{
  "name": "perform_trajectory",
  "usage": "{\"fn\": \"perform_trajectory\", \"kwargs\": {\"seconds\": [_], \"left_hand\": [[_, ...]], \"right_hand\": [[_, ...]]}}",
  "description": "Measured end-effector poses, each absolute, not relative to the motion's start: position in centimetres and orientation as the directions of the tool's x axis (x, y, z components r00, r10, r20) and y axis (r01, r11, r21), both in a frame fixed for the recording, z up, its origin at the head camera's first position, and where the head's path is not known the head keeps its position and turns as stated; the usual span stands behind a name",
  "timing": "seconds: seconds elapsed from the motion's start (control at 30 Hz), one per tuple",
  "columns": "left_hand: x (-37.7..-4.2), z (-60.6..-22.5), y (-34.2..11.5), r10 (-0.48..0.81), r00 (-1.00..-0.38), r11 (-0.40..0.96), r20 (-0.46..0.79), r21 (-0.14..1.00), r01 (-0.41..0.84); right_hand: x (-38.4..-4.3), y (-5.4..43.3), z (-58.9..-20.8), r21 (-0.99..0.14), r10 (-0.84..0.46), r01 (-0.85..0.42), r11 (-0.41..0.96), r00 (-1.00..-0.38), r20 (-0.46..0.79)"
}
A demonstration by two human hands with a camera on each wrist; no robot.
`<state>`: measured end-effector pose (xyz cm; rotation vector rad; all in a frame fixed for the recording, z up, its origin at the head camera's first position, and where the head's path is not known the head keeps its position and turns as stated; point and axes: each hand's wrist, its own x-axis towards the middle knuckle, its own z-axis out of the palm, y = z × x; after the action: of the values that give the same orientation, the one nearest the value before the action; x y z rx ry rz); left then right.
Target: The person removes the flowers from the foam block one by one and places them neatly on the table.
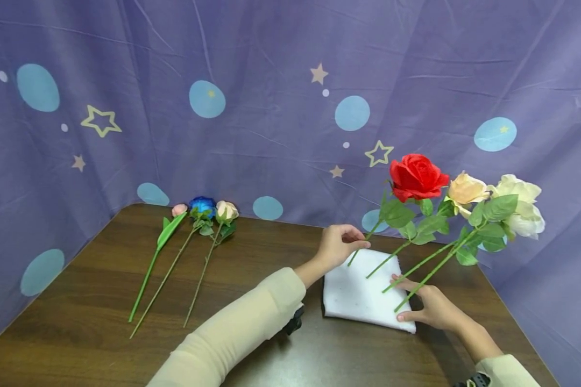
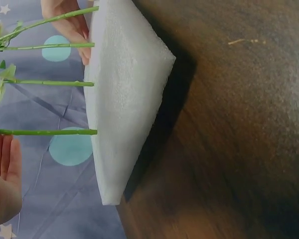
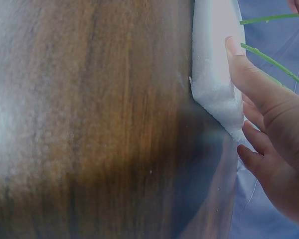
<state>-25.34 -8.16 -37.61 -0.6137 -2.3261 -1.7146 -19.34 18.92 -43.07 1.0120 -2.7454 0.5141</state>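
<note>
A white foam block (image 1: 363,295) lies on the table with several artificial roses standing in it, leaning right. The leftmost is a red rose (image 1: 418,177); beside it are a peach rose (image 1: 466,191) and white roses (image 1: 523,207). My left hand (image 1: 341,244) pinches the red rose's green stem (image 2: 50,132) above the foam. My right hand (image 1: 433,306) grips the block's right side near the front corner. In the right wrist view its thumb (image 3: 256,82) presses the foam's upper edge, while its other fingers lie along the side.
Left on the brown wooden table (image 1: 92,279) lie a pink tulip (image 1: 179,210) with a green leaf, a blue rose (image 1: 203,205) and a cream rose (image 1: 226,211), stems pointing toward me. A purple patterned curtain (image 1: 271,107) hangs behind the table and along its sides.
</note>
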Motion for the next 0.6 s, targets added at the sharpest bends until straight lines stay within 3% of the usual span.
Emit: {"fn": "perform_trajectory", "kwargs": {"seconds": [0.6], "left_hand": [[-25.32, -37.31, -8.18, 0.193, -0.831, 0.302, 0.522, 0.774, 0.556]], "right_hand": [[-19.44, 18.96, -42.95, -0.260, -0.588, -0.635, 0.728, -0.772, 0.242]]}}
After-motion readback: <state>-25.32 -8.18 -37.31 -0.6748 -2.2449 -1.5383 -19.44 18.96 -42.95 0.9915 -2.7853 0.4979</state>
